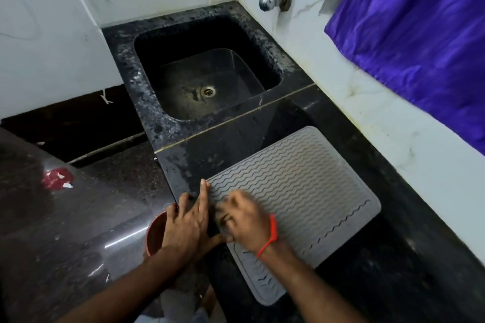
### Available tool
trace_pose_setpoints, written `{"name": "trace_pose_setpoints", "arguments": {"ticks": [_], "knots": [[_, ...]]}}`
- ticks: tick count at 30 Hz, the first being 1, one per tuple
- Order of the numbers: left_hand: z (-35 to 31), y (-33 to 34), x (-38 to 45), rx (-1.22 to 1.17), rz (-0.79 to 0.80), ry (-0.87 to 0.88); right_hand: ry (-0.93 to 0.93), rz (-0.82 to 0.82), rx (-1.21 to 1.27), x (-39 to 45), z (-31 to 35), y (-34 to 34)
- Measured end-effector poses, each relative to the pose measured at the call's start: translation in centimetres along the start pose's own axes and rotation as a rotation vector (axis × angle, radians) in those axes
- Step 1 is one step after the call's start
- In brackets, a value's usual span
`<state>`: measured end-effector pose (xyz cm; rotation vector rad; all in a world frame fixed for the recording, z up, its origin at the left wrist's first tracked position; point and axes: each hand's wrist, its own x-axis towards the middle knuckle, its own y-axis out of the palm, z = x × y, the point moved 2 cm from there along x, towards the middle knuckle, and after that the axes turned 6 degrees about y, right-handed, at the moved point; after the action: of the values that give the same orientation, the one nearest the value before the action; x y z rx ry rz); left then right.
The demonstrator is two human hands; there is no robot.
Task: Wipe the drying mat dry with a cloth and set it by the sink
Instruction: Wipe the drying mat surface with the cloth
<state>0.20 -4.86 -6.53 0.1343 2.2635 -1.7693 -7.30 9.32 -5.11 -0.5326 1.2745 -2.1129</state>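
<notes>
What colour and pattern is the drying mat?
Grey, with raised zigzag ridges across the drying mat; head view shows it.

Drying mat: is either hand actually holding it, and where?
Neither hand grips it: the left hand and right hand press on the drying mat at its near-left edge.

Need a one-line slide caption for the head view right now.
Both hands, left and right, press the grey drying mat's near-left edge on the black counter beside the sink.
</notes>
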Motion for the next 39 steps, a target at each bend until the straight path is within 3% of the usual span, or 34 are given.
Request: {"name": "trace_pose_setpoints", "arguments": {"ticks": [2, 4, 10, 14, 17, 22, 25, 28, 32, 39], "knots": [[-0.2, -0.2, 0.1, 0.032, -0.009, -0.001, -0.126, -0.007, -0.083, -0.7, 0.1, 0.7], [-0.3, -0.4, 0.1, 0.045, 0.035, 0.006, -0.12, -0.134, -0.095, -0.1, -3.9, -0.8], [-0.8, -0.8, -0.2, -0.011, 0.076, 0.002, 0.512, -0.275, -0.235, -1.0, -21.8, -10.5], [-0.4, -0.6, -0.1, -0.031, 0.069, -0.005, 0.761, -0.33, -0.231, -2.9, -24.6, -13.6], [0.0, -0.5, -0.1, -0.081, 0.04, -0.016, 0.628, -0.318, -0.113, -3.1, -18.2, -11.3], [-1.6, -0.7, 0.0, -0.147, 0.193, -0.039, 0.196, -0.071, -0.053, -7.5, -3.1, -3.0], [-1.8, -0.4, 0.1, -0.1, 0.23, -0.022, 0.108, -0.023, -0.109, -9.6, 1.1, -0.9], [-1.7, -0.2, 0.2, -0.088, 0.238, -0.019, 0.115, -0.076, -0.16, -9.8, -0.8, -1.3], [-1.8, -0.1, 0.0, -0.097, 0.24, -0.008, 0.201, -0.148, -0.175, -8.6, -9.3, -3.6], [-1.9, -0.3, -0.2, -0.107, 0.247, 0.0, 0.647, -0.27, -0.26, -7.0, -23.8, -11.8]]}}
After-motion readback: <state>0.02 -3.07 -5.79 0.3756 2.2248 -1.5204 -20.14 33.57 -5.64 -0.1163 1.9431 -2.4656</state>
